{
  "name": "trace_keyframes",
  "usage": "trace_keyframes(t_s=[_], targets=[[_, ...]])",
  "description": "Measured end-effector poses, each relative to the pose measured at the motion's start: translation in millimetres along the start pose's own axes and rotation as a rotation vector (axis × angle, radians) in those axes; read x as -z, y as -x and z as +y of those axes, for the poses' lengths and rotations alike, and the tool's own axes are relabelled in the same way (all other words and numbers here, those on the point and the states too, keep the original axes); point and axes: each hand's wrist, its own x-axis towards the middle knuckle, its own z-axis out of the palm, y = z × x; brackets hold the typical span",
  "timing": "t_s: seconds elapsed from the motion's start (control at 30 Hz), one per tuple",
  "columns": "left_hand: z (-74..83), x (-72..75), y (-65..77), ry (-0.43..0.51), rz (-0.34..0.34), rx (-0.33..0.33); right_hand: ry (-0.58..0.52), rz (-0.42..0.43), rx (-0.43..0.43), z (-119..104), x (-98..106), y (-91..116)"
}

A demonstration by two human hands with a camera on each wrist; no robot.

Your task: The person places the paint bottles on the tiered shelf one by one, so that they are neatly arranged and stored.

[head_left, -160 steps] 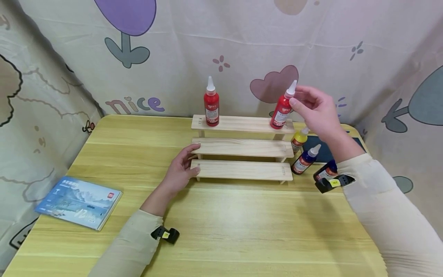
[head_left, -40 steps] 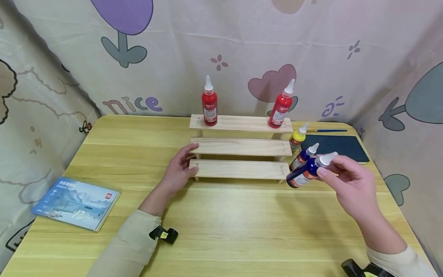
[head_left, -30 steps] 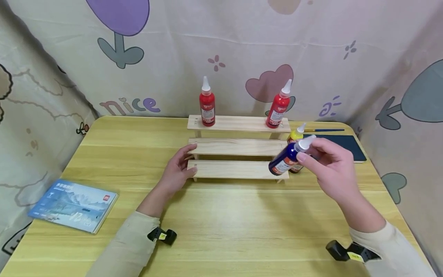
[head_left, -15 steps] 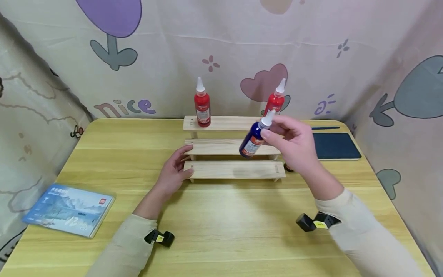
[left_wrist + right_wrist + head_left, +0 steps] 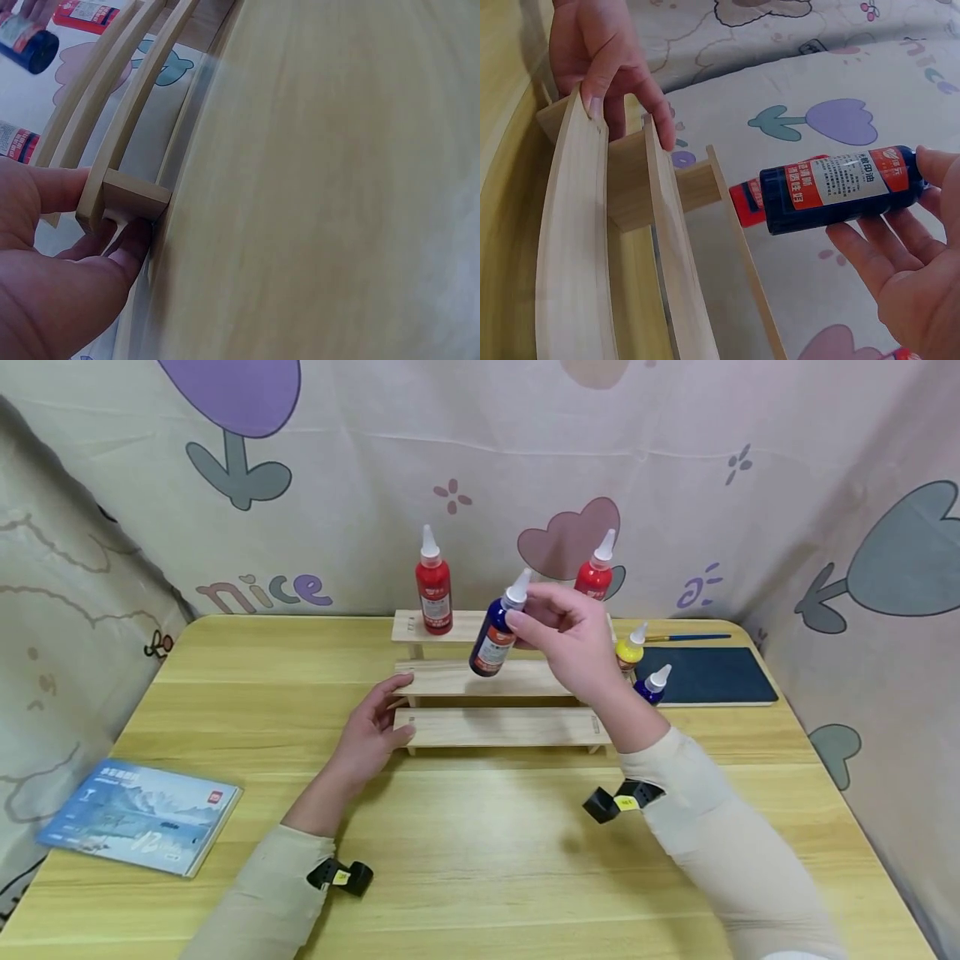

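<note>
A three-tier wooden display rack (image 5: 502,727) stands on the table. My left hand (image 5: 363,739) grips its left end, thumb on the lowest tier and fingers at the middle one, as the left wrist view also shows. Between thumb and fingers, my right hand (image 5: 573,639) holds a blue ink bottle (image 5: 495,639) with a white nozzle, tilted, above the middle tier. In the right wrist view the bottle's printed label (image 5: 847,184) faces the camera. On the top tier a red ink bottle (image 5: 434,597) stands at the left; another red bottle (image 5: 594,580), partly hidden by my right hand, is at the right.
Right of the rack stand a yellow bottle (image 5: 630,649) and a second blue bottle (image 5: 651,685), partly hidden by my forearm. A dark notebook (image 5: 708,675) and a paintbrush (image 5: 690,637) lie beyond them. A blue-covered booklet (image 5: 142,814) lies at the left.
My right hand let go of the red bottle on the top tier, took the blue bottle from the table's right side, and carried it up and left over the rack. My left hand stays on the rack.
</note>
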Motion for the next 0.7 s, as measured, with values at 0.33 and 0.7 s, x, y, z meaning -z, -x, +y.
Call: trace_keyframes(t_s=[0.33, 0.7], targets=[[-0.8, 1.9, -0.6, -0.009, 0.001, -0.009, 0.007, -0.040, -0.056, 11.5, -29.7, -16.1], [-1.4, 1.3, -1.4, -0.017, 0.001, -0.002, 0.099, -0.113, -0.038, 25.8, -47.6, -24.1]])
